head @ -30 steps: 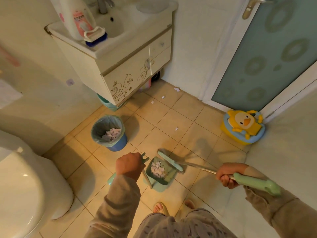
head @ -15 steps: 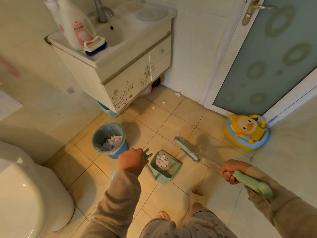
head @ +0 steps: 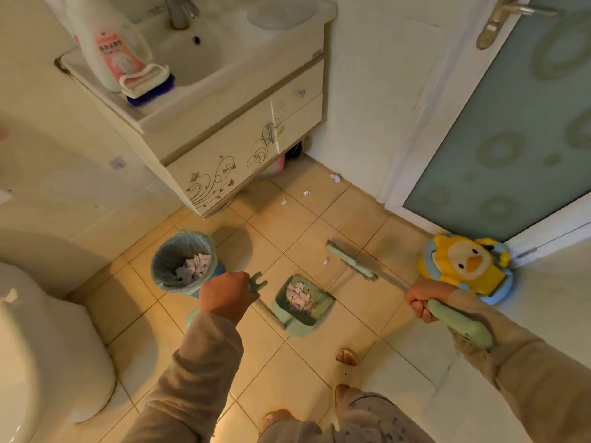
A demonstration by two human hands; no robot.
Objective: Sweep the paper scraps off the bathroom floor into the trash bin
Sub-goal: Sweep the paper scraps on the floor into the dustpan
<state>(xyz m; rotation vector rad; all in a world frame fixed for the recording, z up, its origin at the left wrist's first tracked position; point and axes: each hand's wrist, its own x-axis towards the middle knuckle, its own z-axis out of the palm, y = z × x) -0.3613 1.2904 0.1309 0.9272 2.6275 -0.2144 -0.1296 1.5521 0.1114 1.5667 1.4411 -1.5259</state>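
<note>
My left hand [head: 225,295] is closed round the green handle of a long dustpan [head: 302,306] that rests on the tiled floor with a heap of paper scraps in it. My right hand [head: 422,298] grips the green broom handle; the broom head [head: 350,262] lies on the floor beyond the dustpan. One paper scrap [head: 325,261] lies just left of the broom head. Three more scraps [head: 306,193] are scattered farther off near the cabinet and wall. The blue trash bin [head: 184,262], lined with a bag and holding paper, stands left of the dustpan.
A sink cabinet [head: 230,155] overhangs the floor at the back, with a detergent bottle [head: 110,43] on its rim. A toilet [head: 41,353] fills the left. A yellow duck potty seat [head: 467,266] sits by the frosted door [head: 518,123]. My bare feet [head: 345,358] are behind the dustpan.
The broom head has moved away from the dustpan, out toward the lone scrap. I have stepped forward toward the cabinet. The dustpan stays on the floor in my left hand.
</note>
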